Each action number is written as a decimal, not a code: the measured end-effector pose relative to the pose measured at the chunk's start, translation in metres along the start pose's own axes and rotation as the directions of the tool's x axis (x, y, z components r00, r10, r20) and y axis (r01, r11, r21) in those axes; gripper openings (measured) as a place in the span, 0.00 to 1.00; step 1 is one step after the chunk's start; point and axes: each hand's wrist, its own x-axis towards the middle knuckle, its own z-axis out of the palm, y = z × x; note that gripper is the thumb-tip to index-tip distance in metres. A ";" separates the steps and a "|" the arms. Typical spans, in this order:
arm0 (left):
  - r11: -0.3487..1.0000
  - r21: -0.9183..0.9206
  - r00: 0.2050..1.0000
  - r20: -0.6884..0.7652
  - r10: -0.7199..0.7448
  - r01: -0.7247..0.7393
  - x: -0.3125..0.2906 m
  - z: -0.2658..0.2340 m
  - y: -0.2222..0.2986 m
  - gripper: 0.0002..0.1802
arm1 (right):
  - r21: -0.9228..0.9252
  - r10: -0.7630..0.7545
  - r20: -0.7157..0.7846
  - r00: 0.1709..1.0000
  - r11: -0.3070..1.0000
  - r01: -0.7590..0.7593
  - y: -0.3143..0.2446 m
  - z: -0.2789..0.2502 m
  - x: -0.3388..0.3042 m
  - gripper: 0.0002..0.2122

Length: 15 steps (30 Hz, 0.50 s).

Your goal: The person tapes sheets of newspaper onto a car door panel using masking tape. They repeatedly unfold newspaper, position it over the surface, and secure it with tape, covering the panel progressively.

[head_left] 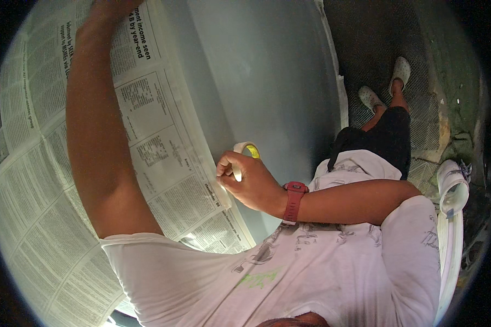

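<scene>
1. I have the right hand (251, 177) mid-view: thumb and fingers drawn together, gripping the tape roll (239, 147).
2. Roll sits in that hand, cream outside, yellow inside, its ring sticking out past the fingers on the grey panel's side. Finer finger placement I can't make out.
3. Right fingertips are at the edge of the newspaper (155, 114), where it meets the grey panel (262, 71). Whether they press on it, I can't tell.
4. Left hand (114, 5) is cut off by my top border and blurred, over the newspaper. Spread or pinching: can't tell. Left arm reaches up across the sheets.
5. Newspaper covers the left side, several sheets, printed; grey panel lies to its right, bare and smooth.
6. Red watch (294, 201) on the right wrist; I also get a white shirt (322, 261), black shorts (384, 131) and pale clogs (401, 70) on the floor, upper right.
</scene>
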 end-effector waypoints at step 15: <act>0.993 -0.078 0.992 0.099 -0.077 0.085 -0.003 -0.011 0.000 0.28 | 0.029 0.065 0.088 0.994 0.997 -0.068 -0.004 -0.008 0.004 0.04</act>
